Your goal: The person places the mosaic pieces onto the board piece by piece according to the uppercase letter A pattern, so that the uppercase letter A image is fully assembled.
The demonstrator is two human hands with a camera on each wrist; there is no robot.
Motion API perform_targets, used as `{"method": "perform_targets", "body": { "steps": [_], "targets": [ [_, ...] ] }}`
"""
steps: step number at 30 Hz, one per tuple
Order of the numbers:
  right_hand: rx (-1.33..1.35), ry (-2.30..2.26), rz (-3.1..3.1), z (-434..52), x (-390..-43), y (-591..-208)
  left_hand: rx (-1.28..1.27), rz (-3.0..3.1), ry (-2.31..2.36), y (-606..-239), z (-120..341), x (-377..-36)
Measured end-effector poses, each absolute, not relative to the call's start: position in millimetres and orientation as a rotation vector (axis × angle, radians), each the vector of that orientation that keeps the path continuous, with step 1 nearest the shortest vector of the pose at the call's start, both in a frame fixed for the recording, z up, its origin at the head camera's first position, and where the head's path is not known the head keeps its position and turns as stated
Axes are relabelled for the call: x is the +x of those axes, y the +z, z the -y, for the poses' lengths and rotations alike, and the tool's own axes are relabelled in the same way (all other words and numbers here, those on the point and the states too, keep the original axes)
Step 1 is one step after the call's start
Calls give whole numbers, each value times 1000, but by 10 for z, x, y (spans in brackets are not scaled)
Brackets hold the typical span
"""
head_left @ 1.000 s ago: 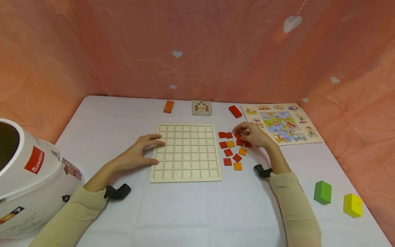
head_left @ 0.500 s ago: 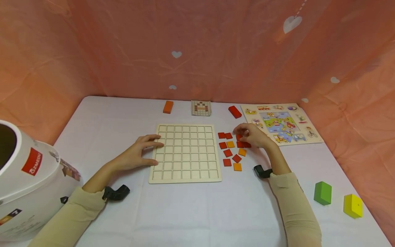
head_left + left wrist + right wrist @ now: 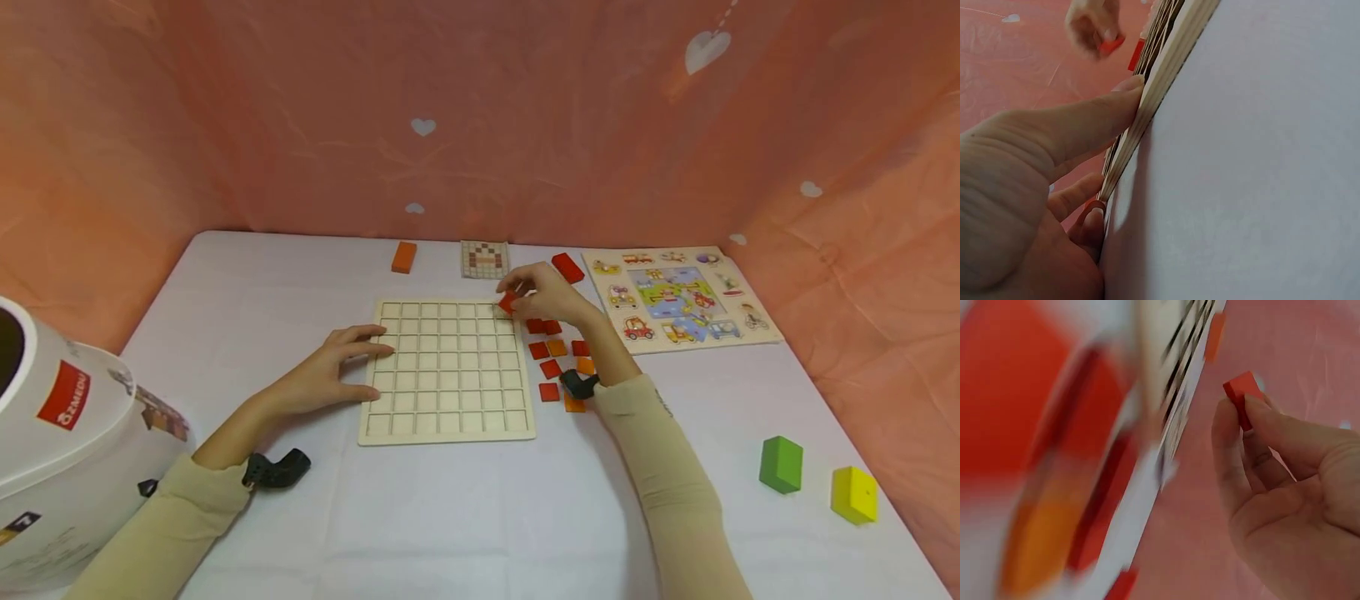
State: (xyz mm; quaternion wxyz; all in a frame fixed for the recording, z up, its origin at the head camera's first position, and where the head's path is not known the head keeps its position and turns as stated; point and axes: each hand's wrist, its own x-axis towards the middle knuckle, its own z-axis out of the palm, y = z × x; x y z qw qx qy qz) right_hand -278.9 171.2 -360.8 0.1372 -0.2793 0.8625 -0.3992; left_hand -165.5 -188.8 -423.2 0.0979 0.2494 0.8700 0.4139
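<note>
A pale wooden grid board (image 3: 448, 373) lies flat in the middle of the table. My left hand (image 3: 330, 372) rests at its left edge, thumb and fingers spread; the left wrist view has the thumb (image 3: 1094, 119) touching the board's side. Above the board's far right corner, my right hand (image 3: 551, 293) pinches a red square tile (image 3: 507, 302). The right wrist view shows that red tile (image 3: 1242, 394) between thumb and fingertips, tilted and off the board. Loose red tiles (image 3: 550, 368) and orange tiles (image 3: 556, 347) lie right of the board, some partly hidden by the right wrist.
Behind the board lie a small pattern card (image 3: 484, 260), an orange block (image 3: 403, 257) and a red block (image 3: 567, 267). A picture puzzle (image 3: 678, 300) is at the back right. Green (image 3: 782, 464) and yellow blocks (image 3: 854, 495) stand front right; a white bucket (image 3: 82, 467) stands left.
My right hand has lifted a red tile from the loose pile and carried it left, over the board's far right corner. The left hand has stayed at the board's left edge.
</note>
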Motion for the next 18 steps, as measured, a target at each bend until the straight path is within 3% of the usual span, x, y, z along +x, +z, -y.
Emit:
{"method": "perform_targets", "body": {
  "steps": [8, 18],
  "targets": [
    [-927, -1172, -2358, -1053, -2978, -3703, 722, -2585, 1220, -4218, 1892, -1655],
    [-897, -1067, -2395, -836, -2978, -3721, 725, -2576, 1238, -4227, 1872, -1651]
  ]
}}
